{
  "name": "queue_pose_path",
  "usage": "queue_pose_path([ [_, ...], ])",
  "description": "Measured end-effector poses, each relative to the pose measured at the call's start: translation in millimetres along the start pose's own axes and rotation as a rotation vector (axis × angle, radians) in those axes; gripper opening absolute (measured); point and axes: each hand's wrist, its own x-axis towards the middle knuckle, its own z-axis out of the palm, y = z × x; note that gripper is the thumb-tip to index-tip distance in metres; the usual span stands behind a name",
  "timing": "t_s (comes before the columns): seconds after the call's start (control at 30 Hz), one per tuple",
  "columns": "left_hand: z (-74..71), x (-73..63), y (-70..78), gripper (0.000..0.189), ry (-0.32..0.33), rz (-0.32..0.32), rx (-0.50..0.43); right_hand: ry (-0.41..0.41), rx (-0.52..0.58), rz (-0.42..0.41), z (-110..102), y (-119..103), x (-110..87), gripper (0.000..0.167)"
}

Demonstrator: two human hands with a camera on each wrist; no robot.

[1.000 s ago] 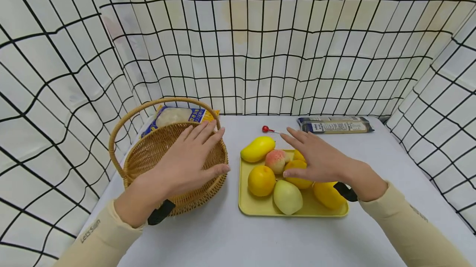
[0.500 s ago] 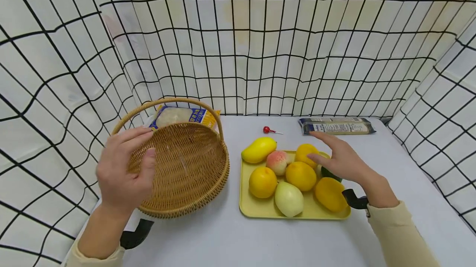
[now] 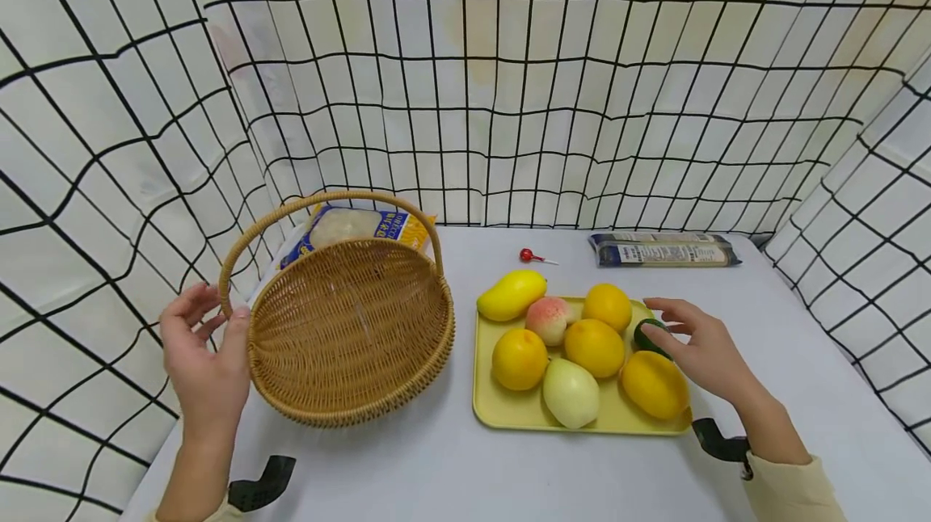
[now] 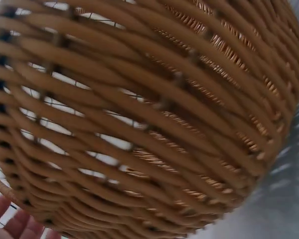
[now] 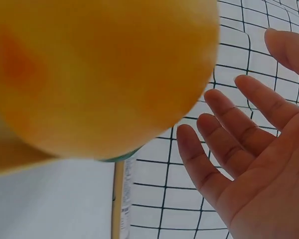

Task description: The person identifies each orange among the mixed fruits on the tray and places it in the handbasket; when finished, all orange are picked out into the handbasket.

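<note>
A brown wicker basket [image 3: 349,336] with an arched handle [image 3: 327,197] stands tilted on the left. My left hand [image 3: 211,360] is at the base of the handle, thumb in front of the rim and loosely bent fingers on the outer side. The left wrist view is filled by the basket's weave, with fingertips [image 4: 20,224] low in the corner. My right hand [image 3: 701,348] reaches over the right end of a yellow tray [image 3: 502,417], fingers spread around a dark green fruit [image 3: 650,336]. In the right wrist view these fingers are apart, beside a large yellow fruit [image 5: 104,74].
The tray also holds a mango [image 3: 512,296], a peach [image 3: 548,320], a pale green pear-like fruit [image 3: 570,393] and several yellow-orange fruits [image 3: 520,359]. Behind lie a red lollipop [image 3: 527,254], a noodle packet [image 3: 665,250] and a pasta bag [image 3: 349,227]. Black-grid cloth walls surround the table.
My left hand has moved from over the basket out to its left side, at the handle. My right hand has moved right and down to the dark green fruit.
</note>
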Motion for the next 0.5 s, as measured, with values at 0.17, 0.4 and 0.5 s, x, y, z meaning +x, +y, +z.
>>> queue_pose_path([
  [0.17, 2.4, -3.4, -19.7, 0.035, -0.145, -0.294, 0.103, 0.026, -0.017, 0.011, 3, 12, -14.0, 0.042],
  [0.4, 11.0, -1.3, -31.5, 0.029, -0.081, -0.456, -0.079, -0.028, 0.033, 0.088, 2, 24, -31.6, 0.040],
  [0.5, 12.2, -0.1, -33.2, 0.032, -0.044, -0.571, -0.178, -0.074, 0.083, 0.097, 4, 29, -37.0, 0.040],
])
